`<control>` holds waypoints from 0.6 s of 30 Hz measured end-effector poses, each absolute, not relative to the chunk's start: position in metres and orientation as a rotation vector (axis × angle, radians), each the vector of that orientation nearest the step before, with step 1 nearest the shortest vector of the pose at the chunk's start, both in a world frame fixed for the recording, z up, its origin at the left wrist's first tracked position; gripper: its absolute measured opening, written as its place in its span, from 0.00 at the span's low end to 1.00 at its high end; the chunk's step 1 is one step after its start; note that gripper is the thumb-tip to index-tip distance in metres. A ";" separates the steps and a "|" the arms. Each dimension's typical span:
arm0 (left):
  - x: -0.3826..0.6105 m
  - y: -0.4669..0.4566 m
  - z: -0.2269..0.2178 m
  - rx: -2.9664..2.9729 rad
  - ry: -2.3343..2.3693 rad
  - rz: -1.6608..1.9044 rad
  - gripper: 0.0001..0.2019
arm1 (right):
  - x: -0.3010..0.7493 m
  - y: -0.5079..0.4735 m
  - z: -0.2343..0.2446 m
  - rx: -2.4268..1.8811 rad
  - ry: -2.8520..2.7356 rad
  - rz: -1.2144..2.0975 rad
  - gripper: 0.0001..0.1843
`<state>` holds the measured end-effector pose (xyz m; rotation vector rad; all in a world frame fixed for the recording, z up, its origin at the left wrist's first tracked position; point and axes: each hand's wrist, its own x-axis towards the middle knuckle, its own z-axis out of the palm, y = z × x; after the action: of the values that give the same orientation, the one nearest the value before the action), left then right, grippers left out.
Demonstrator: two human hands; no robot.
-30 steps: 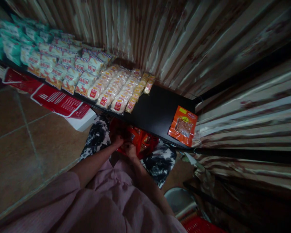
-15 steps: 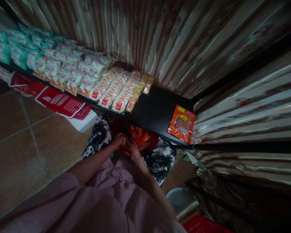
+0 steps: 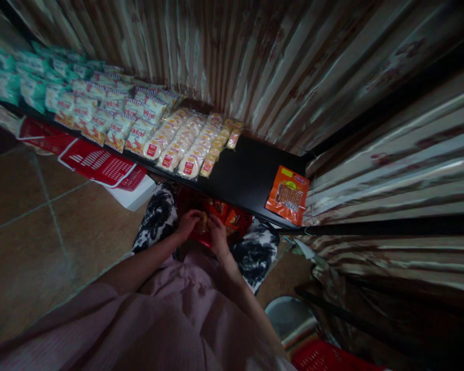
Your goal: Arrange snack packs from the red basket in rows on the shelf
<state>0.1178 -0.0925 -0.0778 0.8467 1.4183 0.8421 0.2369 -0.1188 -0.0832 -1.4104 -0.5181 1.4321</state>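
Observation:
My left hand (image 3: 187, 222) and my right hand (image 3: 217, 233) meet over my lap, fingers curled around a small orange snack packet (image 3: 203, 223). Under them a red basket (image 3: 201, 238) of orange and red packets (image 3: 232, 218) rests on my knees. Just above runs a black shelf (image 3: 247, 178). One orange packet (image 3: 288, 195) lies flat at the shelf's right end. Rows of pale rice-cracker packs (image 3: 185, 144) fill the shelf's left part.
Teal and white snack packs (image 3: 42, 87) continue along the shelf to the far left. A red basket (image 3: 100, 165) sits on the tiled floor under the shelf. A corrugated metal wall (image 3: 294, 67) stands behind. A round stool (image 3: 288, 319) and another red basket (image 3: 325, 358) lie lower right.
Both hands have come closer together and lifted slightly from the basket, now gripping a small packet between them. The view shifted a little.

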 end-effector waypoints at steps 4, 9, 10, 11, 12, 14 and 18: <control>0.118 -0.096 -0.078 0.844 1.422 0.924 0.16 | 0.236 -0.118 -0.075 -1.335 -0.432 1.469 0.18; 0.119 -0.098 -0.079 0.889 1.478 0.934 0.21 | 0.234 -0.123 -0.069 -1.258 -0.359 1.536 0.18; 0.119 -0.099 -0.079 0.892 1.473 0.930 0.20 | 0.234 -0.123 -0.068 -1.254 -0.349 1.540 0.18; 0.119 -0.099 -0.079 0.890 1.462 0.924 0.20 | 0.235 -0.124 -0.068 -1.254 -0.346 1.546 0.18; 0.119 -0.100 -0.079 0.885 1.449 0.915 0.19 | 0.235 -0.124 -0.069 -1.257 -0.349 1.552 0.17; 0.119 -0.101 -0.080 0.871 1.427 0.890 0.16 | 0.237 -0.124 -0.070 -1.269 -0.357 1.559 0.16; 0.120 -0.104 -0.080 0.868 1.425 0.855 0.10 | 0.241 -0.125 -0.072 -1.267 -0.299 1.551 0.13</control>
<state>0.1199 -0.1039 -0.0797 0.8683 1.4252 0.8547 0.2406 -0.1248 -0.0717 -1.2666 -0.2995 1.5514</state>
